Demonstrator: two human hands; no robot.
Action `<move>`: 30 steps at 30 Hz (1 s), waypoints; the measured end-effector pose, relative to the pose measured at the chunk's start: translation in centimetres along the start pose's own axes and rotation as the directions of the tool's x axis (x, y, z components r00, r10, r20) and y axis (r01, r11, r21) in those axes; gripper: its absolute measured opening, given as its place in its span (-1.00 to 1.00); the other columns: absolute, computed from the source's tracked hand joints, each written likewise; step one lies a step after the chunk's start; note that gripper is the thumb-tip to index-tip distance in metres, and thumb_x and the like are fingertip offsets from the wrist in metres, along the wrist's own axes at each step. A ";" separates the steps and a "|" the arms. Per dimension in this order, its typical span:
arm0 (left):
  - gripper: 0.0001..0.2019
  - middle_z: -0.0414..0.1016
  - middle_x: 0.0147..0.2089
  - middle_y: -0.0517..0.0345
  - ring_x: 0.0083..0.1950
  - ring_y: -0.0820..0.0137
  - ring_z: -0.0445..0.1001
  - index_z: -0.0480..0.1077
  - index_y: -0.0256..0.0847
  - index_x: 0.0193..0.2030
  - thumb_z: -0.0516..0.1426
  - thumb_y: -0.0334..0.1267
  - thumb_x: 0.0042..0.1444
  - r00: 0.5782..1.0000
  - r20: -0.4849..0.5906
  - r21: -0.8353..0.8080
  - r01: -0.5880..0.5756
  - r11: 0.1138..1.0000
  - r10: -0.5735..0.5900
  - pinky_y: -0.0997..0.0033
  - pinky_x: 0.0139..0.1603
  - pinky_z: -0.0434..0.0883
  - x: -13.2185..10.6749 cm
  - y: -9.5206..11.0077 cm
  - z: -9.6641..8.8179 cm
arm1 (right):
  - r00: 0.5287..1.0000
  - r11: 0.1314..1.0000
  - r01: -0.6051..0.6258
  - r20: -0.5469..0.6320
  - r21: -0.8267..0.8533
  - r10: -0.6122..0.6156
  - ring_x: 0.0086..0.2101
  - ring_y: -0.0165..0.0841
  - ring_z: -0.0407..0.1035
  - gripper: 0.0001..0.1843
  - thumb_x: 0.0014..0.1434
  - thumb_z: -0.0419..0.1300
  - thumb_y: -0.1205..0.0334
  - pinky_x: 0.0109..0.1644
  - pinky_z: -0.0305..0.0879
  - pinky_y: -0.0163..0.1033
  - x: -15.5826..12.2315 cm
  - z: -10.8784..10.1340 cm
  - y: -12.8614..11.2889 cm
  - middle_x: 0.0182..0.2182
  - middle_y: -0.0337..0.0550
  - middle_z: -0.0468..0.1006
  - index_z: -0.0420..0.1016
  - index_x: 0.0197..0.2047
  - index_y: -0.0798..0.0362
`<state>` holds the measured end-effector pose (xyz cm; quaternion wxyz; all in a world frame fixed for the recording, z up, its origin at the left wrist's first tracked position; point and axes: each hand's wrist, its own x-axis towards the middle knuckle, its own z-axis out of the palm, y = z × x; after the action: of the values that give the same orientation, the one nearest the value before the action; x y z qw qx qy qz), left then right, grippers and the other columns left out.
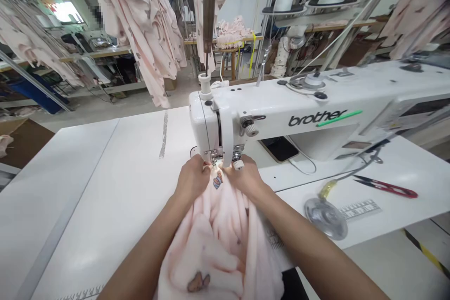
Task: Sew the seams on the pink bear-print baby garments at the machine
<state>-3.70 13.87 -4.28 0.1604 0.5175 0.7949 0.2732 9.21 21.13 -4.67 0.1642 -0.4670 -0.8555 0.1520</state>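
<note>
A white sewing machine (316, 112) stands on the white table (105, 183). Pale pink fleece fabric (218, 239) with small printed motifs runs from my lap up to the needle area (215, 158). My left hand (192, 179) grips the fabric's edge just left of the presser foot, fingers closed. On the right of the foot, my right hand (246, 177) pinches the same fabric with its fingers curled. The two hands sit close together with the fabric bunched between them.
Red-handled thread snips (386, 186) lie on the table at the right, near a round metal disc (326, 218) and a printed ruler strip (362, 208). A phone (280, 148) lies under the machine arm. Pink garments (140, 23) hang behind the table.
</note>
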 end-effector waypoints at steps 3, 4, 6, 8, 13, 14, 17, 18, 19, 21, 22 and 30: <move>-0.82 0.48 -0.20 0.06 -0.18 0.28 0.43 0.34 -0.23 -0.25 -0.03 -0.36 0.03 1.000 -0.012 0.019 -0.005 1.000 0.005 0.42 -0.28 0.27 0.1 0.0 0.1 | 1.000 1.000 -0.005 -0.009 -0.011 0.005 -0.45 -0.33 0.33 -0.84 0.09 0.10 0.21 -0.47 0.05 -0.34 0.1 0.2 0.1 -0.46 -0.15 0.48 0.39 -0.46 0.08; -0.82 0.48 -0.20 0.05 -0.17 0.28 0.43 0.34 -0.24 -0.24 -0.03 -0.35 0.04 1.000 -0.019 0.026 -0.012 1.000 0.012 0.41 -0.27 0.27 0.1 0.1 0.1 | 1.000 1.000 -0.004 -0.012 -0.016 0.004 -0.45 -0.33 0.33 -0.84 0.10 0.09 0.21 -0.46 0.05 -0.33 0.2 0.3 0.2 -0.45 -0.15 0.48 0.39 -0.45 0.08; -0.81 0.48 -0.22 0.03 -0.17 0.26 0.44 0.34 -0.26 -0.22 -0.03 -0.36 0.03 0.999 -0.032 0.041 -0.017 0.999 0.018 0.40 -0.26 0.27 0.1 0.2 0.1 | 1.000 1.000 -0.001 -0.019 -0.027 0.000 -0.43 -0.32 0.34 -0.83 0.12 0.08 0.20 -0.45 0.05 -0.33 0.2 0.5 0.3 -0.43 -0.13 0.49 0.40 -0.43 0.09; -0.79 0.48 -0.21 0.04 -0.17 0.26 0.44 0.35 -0.25 -0.21 -0.03 -0.37 0.03 0.999 -0.042 0.048 -0.032 0.998 0.034 0.40 -0.26 0.28 0.1 0.4 0.0 | 1.000 0.999 0.002 -0.027 -0.040 -0.003 -0.40 -0.30 0.35 -0.82 0.14 0.06 0.20 -0.44 0.05 -0.32 0.1 0.7 0.3 -0.41 -0.10 0.49 0.40 -0.40 0.10; -0.80 0.47 -0.18 0.03 -0.14 0.23 0.44 0.36 -0.21 -0.24 -0.05 -0.35 0.06 0.996 -0.067 0.123 -0.044 0.991 0.052 0.40 -0.26 0.28 0.1 0.5 0.2 | 0.999 0.998 0.012 -0.040 -0.059 -0.014 -0.39 -0.30 0.35 -0.80 0.17 0.03 0.22 -0.43 0.05 -0.31 0.1 0.9 0.3 -0.38 -0.09 0.49 0.41 -0.38 0.11; -0.80 0.47 -0.17 0.02 -0.13 0.21 0.44 0.36 -0.21 -0.23 -0.05 -0.33 0.07 0.995 -0.076 0.150 -0.046 0.988 0.058 0.39 -0.26 0.29 0.1 0.5 0.2 | 0.999 0.998 0.014 -0.042 -0.060 -0.017 -0.39 -0.30 0.35 -0.81 0.17 0.04 0.22 -0.43 0.05 -0.31 0.2 1.0 0.3 -0.39 -0.10 0.50 0.42 -0.38 0.10; -0.78 0.46 -0.14 -0.04 -0.14 0.15 0.45 0.36 -0.21 -0.21 -0.07 -0.31 0.09 0.993 -0.095 0.221 -0.053 0.974 0.076 0.34 -0.28 0.28 0.1 0.4 0.6 | 0.998 0.998 0.015 -0.056 -0.063 -0.018 -0.39 -0.30 0.35 -0.83 0.15 0.06 0.24 -0.42 0.05 -0.31 0.2 1.1 0.2 -0.40 -0.11 0.50 0.43 -0.38 0.10; -0.77 0.46 -0.13 -0.05 -0.15 0.14 0.46 0.35 -0.21 -0.20 -0.08 -0.30 0.09 0.993 -0.098 0.234 -0.046 0.971 0.071 0.33 -0.30 0.28 0.1 0.3 0.6 | 0.998 0.998 0.015 -0.061 -0.063 -0.019 -0.39 -0.30 0.35 -0.84 0.14 0.06 0.25 -0.42 0.05 -0.30 0.2 1.1 0.2 -0.40 -0.10 0.50 0.43 -0.38 0.10; -0.76 0.46 -0.14 -0.06 -0.16 0.13 0.46 0.35 -0.22 -0.19 -0.08 -0.29 0.10 0.993 -0.099 0.243 -0.037 0.969 0.063 0.33 -0.31 0.28 0.1 0.3 0.7 | 0.998 0.998 0.015 -0.067 -0.062 -0.020 -0.39 -0.29 0.35 -0.84 0.14 0.07 0.25 -0.42 0.05 -0.30 0.2 1.1 0.2 -0.41 -0.10 0.50 0.43 -0.38 0.09; -0.75 0.47 -0.15 -0.07 -0.17 0.12 0.46 0.33 -0.23 -0.15 -0.09 -0.28 0.10 0.993 -0.107 0.250 -0.022 0.968 0.050 0.32 -0.31 0.28 0.1 0.3 0.7 | 0.997 0.998 0.016 -0.077 -0.059 -0.021 -0.39 -0.30 0.36 -0.84 0.13 0.06 0.27 -0.41 0.05 -0.30 0.1 1.1 0.1 -0.42 -0.10 0.50 0.44 -0.38 0.09; -0.74 0.47 -0.15 -0.07 -0.17 0.13 0.46 0.32 -0.23 -0.14 -0.09 -0.28 0.10 0.993 -0.109 0.251 -0.023 0.968 0.052 0.32 -0.30 0.28 0.1 0.2 0.8 | 0.996 0.998 0.015 -0.082 -0.056 -0.020 -0.39 -0.29 0.36 -0.84 0.13 0.05 0.29 -0.41 0.05 -0.30 0.1 1.1 0.1 -0.42 -0.10 0.50 0.44 -0.38 0.10; -0.74 0.44 -0.11 -0.05 -0.14 0.18 0.45 0.32 -0.26 -0.12 -0.10 -0.27 0.13 0.992 -0.107 0.267 -0.041 0.963 0.072 0.34 -0.26 0.30 -0.2 0.3 0.3 | 0.996 1.000 0.023 -0.084 0.000 -0.023 -0.38 -0.26 0.35 -0.83 0.13 0.08 0.26 -0.39 0.08 -0.31 0.0 0.8 -0.2 -0.44 -0.06 0.48 0.43 -0.43 0.11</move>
<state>-3.22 13.85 -4.37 0.0360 0.5400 0.8171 0.1987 8.66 20.97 -5.33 0.2022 -0.4630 -0.8531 0.1307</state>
